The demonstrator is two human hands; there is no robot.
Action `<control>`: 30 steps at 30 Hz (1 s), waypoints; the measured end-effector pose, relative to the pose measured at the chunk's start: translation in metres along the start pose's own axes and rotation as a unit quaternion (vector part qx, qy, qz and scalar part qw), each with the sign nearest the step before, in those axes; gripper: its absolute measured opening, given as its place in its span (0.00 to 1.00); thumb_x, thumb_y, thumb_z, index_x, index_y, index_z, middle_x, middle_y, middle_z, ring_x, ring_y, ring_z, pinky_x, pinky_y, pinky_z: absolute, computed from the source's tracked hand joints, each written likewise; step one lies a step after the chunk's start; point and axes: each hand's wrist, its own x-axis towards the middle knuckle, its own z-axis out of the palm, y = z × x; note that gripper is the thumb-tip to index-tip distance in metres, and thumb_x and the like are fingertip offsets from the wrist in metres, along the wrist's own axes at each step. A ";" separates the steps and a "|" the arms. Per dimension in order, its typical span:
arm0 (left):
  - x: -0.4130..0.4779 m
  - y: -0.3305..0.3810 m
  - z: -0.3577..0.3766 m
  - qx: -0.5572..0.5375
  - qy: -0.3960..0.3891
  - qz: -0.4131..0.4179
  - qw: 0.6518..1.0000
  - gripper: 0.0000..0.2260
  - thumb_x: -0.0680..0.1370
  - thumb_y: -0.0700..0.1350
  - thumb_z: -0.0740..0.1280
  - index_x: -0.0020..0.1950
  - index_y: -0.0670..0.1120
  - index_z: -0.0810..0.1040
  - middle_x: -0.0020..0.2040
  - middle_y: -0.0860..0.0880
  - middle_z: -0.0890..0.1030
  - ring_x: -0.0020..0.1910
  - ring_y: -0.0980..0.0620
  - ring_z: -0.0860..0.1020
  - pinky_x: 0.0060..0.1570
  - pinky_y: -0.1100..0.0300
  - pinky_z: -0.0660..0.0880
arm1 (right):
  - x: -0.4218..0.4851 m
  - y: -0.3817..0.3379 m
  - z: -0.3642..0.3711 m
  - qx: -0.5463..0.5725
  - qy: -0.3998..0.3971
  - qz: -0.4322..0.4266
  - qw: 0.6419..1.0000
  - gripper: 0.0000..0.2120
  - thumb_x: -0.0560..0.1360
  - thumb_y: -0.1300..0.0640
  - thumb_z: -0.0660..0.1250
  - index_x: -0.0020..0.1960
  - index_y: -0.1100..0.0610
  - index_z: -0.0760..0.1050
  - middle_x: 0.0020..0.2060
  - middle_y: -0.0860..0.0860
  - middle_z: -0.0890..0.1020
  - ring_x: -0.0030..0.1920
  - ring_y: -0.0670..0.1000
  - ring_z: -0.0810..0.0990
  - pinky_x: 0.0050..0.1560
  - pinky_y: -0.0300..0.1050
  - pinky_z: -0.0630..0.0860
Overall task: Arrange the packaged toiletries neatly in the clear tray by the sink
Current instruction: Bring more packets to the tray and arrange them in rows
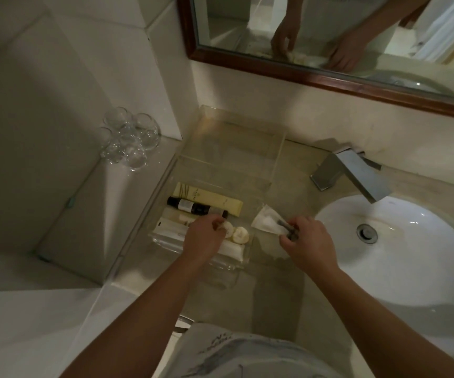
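The left hand (202, 237) reaches into the near end of the clear tray (276, 159), its fingers (219, 223) curled narrow over a small round wrapped item (227, 227) beside a second one (241, 234); whether they grip it I cannot tell. The right hand (306, 240) rests on the table (275, 290) just right of the tray, fingers pinched on a thin white sachet (265, 221) with a dark piece inside. The sachet looks light, limp and slippery, best taken at its edge. Further in lie a white tube (170, 226), a dark bottle (193, 206) and a pale yellow tube (206, 197), side by side. The tray's far half is open room; its thin clear walls are easily knocked. Beyond are the glasses (129, 139), fragile, and the tap (352, 171) by the sink (400, 268).
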 end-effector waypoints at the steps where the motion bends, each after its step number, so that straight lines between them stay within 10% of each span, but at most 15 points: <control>1: 0.000 0.000 -0.003 -0.005 -0.007 0.026 1.000 0.10 0.75 0.44 0.67 0.55 0.48 0.79 0.52 0.50 0.81 0.48 0.52 0.77 0.48 0.59 0.73 | 0.000 0.000 -0.001 0.001 0.000 -0.001 1.000 0.13 0.70 0.49 0.69 0.52 0.52 0.79 0.43 0.50 0.78 0.44 0.51 0.74 0.42 0.47 0.74; 10: 0.010 -0.011 -0.019 0.054 -0.064 0.204 0.975 0.10 0.71 0.33 0.64 0.46 0.47 0.76 0.49 0.51 0.76 0.48 0.55 0.74 0.48 0.63 0.69 | 0.001 0.001 -0.005 0.010 0.000 0.005 1.000 0.14 0.70 0.49 0.68 0.54 0.51 0.79 0.43 0.50 0.78 0.44 0.51 0.73 0.42 0.46 0.72; 30: -0.003 -0.009 0.003 0.112 0.013 0.171 0.979 0.15 0.72 0.40 0.70 0.58 0.45 0.75 0.54 0.46 0.78 0.54 0.48 0.74 0.52 0.57 0.70 | 0.003 -0.011 -0.001 0.019 -0.031 -0.024 0.999 0.13 0.71 0.49 0.69 0.54 0.51 0.78 0.42 0.48 0.75 0.44 0.50 0.72 0.43 0.44 0.72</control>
